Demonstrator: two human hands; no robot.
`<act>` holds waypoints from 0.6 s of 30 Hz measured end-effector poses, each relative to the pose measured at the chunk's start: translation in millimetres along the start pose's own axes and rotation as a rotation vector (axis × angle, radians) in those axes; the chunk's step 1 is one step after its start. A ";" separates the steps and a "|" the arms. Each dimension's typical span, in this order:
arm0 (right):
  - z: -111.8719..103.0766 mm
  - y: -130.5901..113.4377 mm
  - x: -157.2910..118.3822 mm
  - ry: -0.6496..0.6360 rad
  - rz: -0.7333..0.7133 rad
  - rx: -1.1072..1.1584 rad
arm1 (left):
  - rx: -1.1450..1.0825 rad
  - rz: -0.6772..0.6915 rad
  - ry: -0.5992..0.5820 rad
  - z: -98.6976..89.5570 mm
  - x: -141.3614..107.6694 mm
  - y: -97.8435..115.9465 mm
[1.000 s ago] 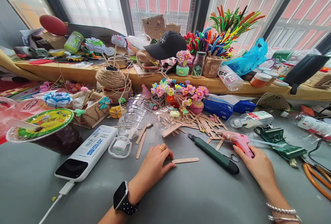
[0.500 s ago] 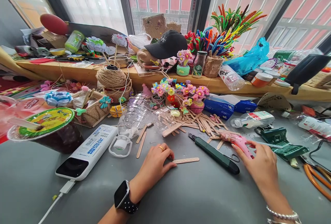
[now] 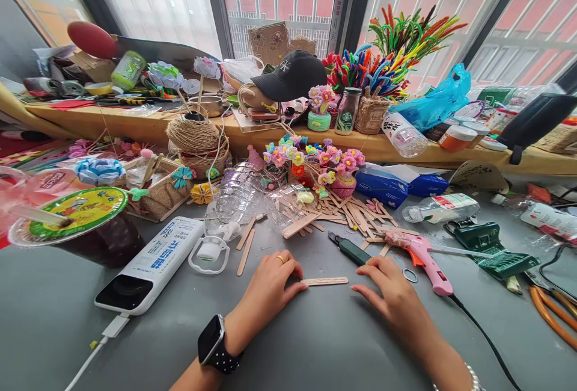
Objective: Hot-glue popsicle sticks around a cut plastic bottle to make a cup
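Observation:
My left hand (image 3: pixel 277 283) is closed on one end of a wooden craft stick (image 3: pixel 328 281), pinching it between thumb and fingers low over the grey table. To the right of the stick's free end is my right hand (image 3: pixel 391 292), its thumb and fingers apart with nothing between them. Part of a dark green utility knife (image 3: pixel 354 251) shows behind the right hand, which hides its rear. Beyond that hand a pink hot glue gun (image 3: pixel 426 255) lies on the table, its black cord running toward the front edge.
A heap of craft sticks (image 3: pixel 360 213) lies at the back centre. On the left are a white power bank (image 3: pixel 153 264) and a lidded drink cup (image 3: pixel 90 228). A green case (image 3: pixel 493 249) and orange-handled scissors (image 3: pixel 552 319) are at the right.
My right hand has let go of the glue gun and moved left, toward the craft stick and over the knife. The left hand stays in place on the stick.

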State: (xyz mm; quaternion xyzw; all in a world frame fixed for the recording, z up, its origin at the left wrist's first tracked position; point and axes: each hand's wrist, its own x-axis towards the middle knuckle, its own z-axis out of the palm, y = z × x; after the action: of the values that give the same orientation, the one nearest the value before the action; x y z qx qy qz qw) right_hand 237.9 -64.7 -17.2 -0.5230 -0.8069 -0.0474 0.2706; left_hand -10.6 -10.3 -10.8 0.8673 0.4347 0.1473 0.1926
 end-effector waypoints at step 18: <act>4.1 -13.9 6.9 0.044 -0.094 -0.130 | 0.058 0.102 0.062 -0.5 -2.2 -2.2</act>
State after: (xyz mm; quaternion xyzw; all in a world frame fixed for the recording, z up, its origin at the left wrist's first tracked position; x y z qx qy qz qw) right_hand 222.1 -63.9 -14.4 -0.4999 -0.8195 -0.1238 0.2513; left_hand -13.6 -10.8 -11.6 0.8886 0.3998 0.1709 0.1463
